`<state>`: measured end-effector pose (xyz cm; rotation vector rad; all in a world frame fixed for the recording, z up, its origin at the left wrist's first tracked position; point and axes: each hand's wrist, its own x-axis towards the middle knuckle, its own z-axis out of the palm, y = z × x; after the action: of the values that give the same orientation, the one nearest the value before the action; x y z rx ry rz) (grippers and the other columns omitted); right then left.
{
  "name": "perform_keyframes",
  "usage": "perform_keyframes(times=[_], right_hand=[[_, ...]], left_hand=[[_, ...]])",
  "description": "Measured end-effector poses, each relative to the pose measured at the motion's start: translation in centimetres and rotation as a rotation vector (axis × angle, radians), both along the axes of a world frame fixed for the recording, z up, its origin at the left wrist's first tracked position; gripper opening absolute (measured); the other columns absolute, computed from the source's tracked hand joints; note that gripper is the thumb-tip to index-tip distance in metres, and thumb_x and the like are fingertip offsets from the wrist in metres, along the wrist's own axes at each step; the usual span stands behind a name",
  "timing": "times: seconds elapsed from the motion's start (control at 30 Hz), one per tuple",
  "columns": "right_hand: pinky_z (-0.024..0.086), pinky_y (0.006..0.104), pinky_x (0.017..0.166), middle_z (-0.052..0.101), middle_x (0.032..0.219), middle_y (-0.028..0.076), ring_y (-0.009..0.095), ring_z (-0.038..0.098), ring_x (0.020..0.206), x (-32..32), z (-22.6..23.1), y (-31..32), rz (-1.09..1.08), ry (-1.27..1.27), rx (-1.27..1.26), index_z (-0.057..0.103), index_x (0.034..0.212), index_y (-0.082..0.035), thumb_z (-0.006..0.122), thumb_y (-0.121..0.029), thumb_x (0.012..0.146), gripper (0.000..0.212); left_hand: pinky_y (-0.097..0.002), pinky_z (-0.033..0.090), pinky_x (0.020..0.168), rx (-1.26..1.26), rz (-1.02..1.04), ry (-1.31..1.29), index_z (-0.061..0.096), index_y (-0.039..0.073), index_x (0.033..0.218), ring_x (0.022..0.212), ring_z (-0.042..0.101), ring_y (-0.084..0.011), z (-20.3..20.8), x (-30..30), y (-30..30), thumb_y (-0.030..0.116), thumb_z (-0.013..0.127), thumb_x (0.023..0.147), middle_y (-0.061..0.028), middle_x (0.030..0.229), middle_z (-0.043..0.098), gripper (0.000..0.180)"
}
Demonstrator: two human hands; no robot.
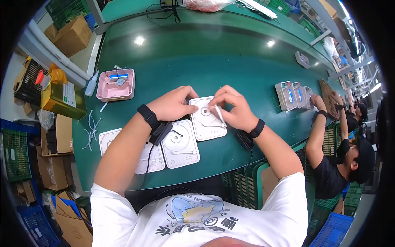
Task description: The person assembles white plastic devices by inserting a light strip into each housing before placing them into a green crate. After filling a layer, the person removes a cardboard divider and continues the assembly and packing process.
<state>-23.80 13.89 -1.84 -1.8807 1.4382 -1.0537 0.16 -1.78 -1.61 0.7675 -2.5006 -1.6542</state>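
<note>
My left hand (175, 103) rests on the upper left corner of a white square plastic panel (209, 121) with a round disc moulded in it, fingers pressing it to the green belt (197, 61). My right hand (235, 108) pinches a thin white stick (220, 114) whose tip touches the panel near the disc. Two more white panels lie to the left: one (180, 144) beside my left wrist and one (108, 139) partly under my left forearm. Both wrists wear black bands with cables.
A pink tray (115, 85) with small parts and a white squeeze bottle (91, 85) stand at the left. Loose white strips (92, 129) lie near the belt's edge. Pink-and-white units (293, 95) stand at the right by another person's arm (319, 131). Cardboard boxes and crates surround the belt.
</note>
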Motion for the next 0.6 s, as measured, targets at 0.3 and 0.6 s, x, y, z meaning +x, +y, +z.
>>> perform_keyframes(times=[0.3,0.6], right_hand=[[0.059,0.0251,0.084,0.077,0.107,0.002,0.008,0.072,0.094,1.0,-1.4,0.0,-0.254,-0.654,0.273,0.078,0.109,-0.003,0.084,-0.002,0.102,0.010],[0.057,0.0256,0.083,0.076,0.102,0.001,0.008,0.069,0.091,-0.4,-0.4,-0.1,-0.173,-0.335,0.202,0.074,0.107,-0.005,0.087,-0.004,0.099,0.015]], left_hand=[[-0.0400,0.058,0.098,0.071,0.052,0.011,0.067,-0.003,0.132,0.116,0.073,-0.0285,0.5,0.4,0.3,0.020,0.080,0.099,-0.0187,0.126,0.073,0.042],[-0.0402,0.059,0.099,0.034,0.058,0.011,0.068,-0.001,0.136,0.115,0.073,-0.0287,-0.1,0.5,0.4,0.019,0.079,0.098,-0.0179,0.128,0.073,0.044]])
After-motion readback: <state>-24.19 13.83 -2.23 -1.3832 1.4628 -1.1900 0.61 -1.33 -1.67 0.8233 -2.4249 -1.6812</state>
